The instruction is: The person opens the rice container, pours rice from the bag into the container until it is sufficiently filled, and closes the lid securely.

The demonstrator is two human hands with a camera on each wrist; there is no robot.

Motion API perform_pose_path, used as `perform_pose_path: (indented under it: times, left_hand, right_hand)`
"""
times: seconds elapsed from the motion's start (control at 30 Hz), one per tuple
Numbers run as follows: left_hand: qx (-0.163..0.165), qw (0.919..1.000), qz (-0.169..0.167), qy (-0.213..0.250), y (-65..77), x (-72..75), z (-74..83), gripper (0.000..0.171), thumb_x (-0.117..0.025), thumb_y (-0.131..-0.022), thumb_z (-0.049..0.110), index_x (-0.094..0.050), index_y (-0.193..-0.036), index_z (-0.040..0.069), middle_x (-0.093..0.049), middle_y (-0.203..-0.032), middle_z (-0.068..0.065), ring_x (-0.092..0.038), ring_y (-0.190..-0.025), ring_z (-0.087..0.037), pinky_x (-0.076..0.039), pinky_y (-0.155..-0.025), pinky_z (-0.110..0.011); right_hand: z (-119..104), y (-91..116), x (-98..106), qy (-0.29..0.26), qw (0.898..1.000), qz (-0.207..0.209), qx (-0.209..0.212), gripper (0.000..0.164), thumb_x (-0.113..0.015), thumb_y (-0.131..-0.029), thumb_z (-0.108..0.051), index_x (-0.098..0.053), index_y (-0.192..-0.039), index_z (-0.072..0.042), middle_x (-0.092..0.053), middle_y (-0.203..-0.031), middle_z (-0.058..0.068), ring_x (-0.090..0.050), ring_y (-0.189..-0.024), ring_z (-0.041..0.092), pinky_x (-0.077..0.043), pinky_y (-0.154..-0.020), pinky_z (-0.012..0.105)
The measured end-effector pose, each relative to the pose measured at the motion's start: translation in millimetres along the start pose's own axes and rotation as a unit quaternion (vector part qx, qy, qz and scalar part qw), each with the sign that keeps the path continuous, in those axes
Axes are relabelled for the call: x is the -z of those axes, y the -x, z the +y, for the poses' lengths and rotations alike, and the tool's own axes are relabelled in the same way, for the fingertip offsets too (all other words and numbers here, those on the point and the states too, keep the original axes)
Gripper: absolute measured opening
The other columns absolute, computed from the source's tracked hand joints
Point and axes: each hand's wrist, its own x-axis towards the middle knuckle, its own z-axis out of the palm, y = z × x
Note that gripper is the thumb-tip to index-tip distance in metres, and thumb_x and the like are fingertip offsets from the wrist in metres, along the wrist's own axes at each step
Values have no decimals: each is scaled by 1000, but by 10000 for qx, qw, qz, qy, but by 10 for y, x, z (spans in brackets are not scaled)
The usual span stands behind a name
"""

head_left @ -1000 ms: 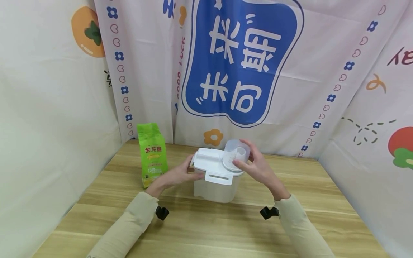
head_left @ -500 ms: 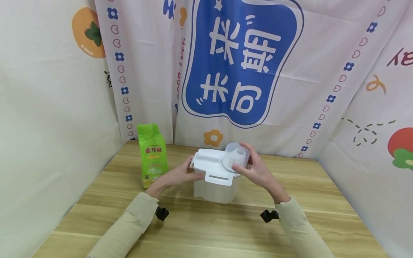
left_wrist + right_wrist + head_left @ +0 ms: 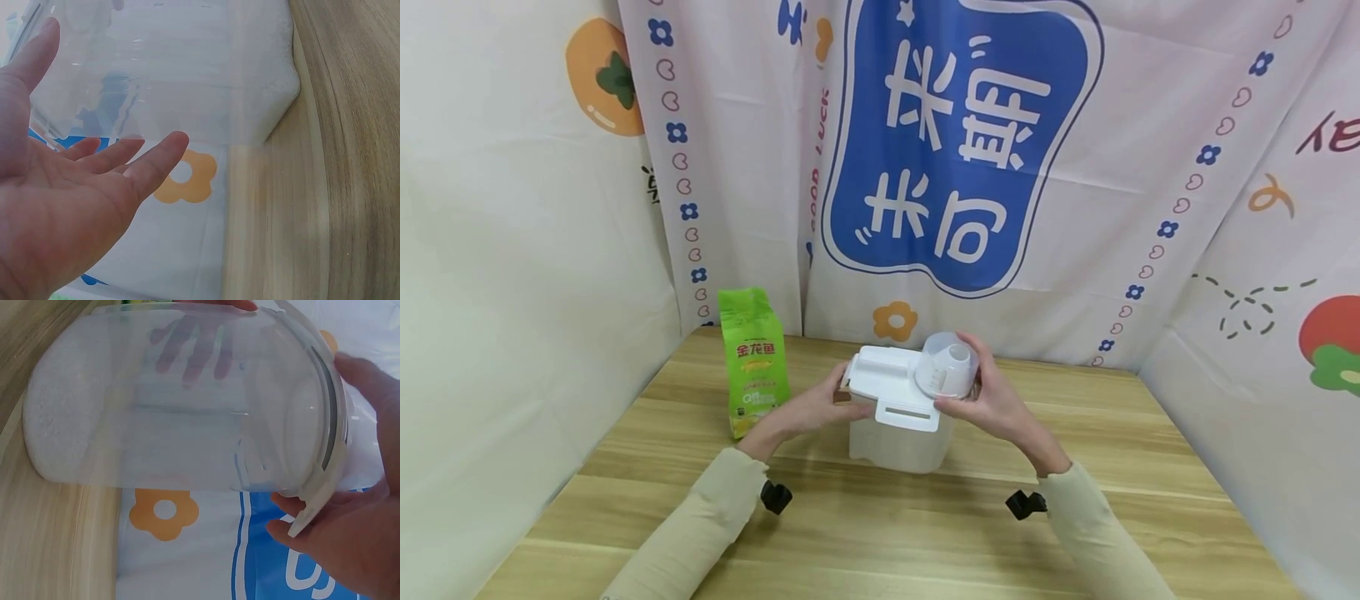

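Note:
A translucent storage container (image 3: pixel 898 447) with a white lid (image 3: pixel 882 377) stands upright on the wooden table. White contents (image 3: pixel 62 403) fill its lower part. My left hand (image 3: pixel 820 407) grips the container's left end, thumb in front and fingers behind. Over the lid's round right end sits a clear measuring cup (image 3: pixel 946 368). My right hand (image 3: pixel 1000 406) holds round that right end, thumb at the near rim and fingers at the far side. A white clip (image 3: pixel 908 415) stands out from the lid's front; another clip (image 3: pixel 325 487) lies beside the right hand's fingers.
A green printed bag (image 3: pixel 755 358) stands just left of the container, partly behind the left forearm. Patterned cloth (image 3: pixel 760 208) hangs right behind the table (image 3: pixel 880 533) and along both sides. Black devices (image 3: pixel 777 497) are worn on both wrists.
The measuring cup has come down from a tilt to sit flat on the lid's right end. My right thumb has slid from the cup to the lid's near rim. The left hand stays put.

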Motion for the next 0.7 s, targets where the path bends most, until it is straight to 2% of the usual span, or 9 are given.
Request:
perform_pose_path:
  times: [0.13,0.27,0.43,0.57,0.7]
  left_hand:
    - [-14,10000,4,-7,4,4,-1,88,-74,-87,38,-15,-152,32,-28,-154,-2,-39,-139,-32,-48,-104,-47]
    - [-3,10000,10,-26,3,9,-1,89,-74,-87,39,-14,-152,34,-28,-155,-2,-39,-138,-32,-48,-104,-47]
    - [-29,10000,14,-32,-4,12,0,88,-74,-87,38,-15,-152,34,-28,-154,-2,-39,-138,-32,-48,-104,-47]
    - [11,10000,16,-33,2,8,7,88,-74,-87,38,-15,-152,32,-27,-155,-2,-38,-139,-33,-48,-104,-48]
    - [92,9999,39,-60,11,0,15,89,-74,-87,40,-14,-153,31,-26,-156,-4,-36,-141,-34,-47,-105,-49]
  right_hand:
    - [35,9,38,-94,9995,-295,44,112,-87,-72,-12,-12,-155,-24,-41,-145,17,-48,-128,33,-40,-108,47]
    - [73,14,80,-226,9981,-560,147,115,-87,-73,-10,-8,-155,-25,-33,-150,19,-41,-135,38,-32,-113,56]
    - [124,6,96,-224,9979,-562,249,112,-87,-72,-9,-13,-154,-23,-33,-150,19,-44,-133,42,-35,-110,59]
    - [134,3,96,-188,9984,-461,273,110,-88,-71,-9,-18,-154,-23,-36,-148,18,-49,-129,39,-39,-108,55]
    - [92,-3,114,-43,9988,-381,294,108,-89,-70,-10,-21,-153,-24,-40,-146,17,-54,-122,35,-45,-104,41]
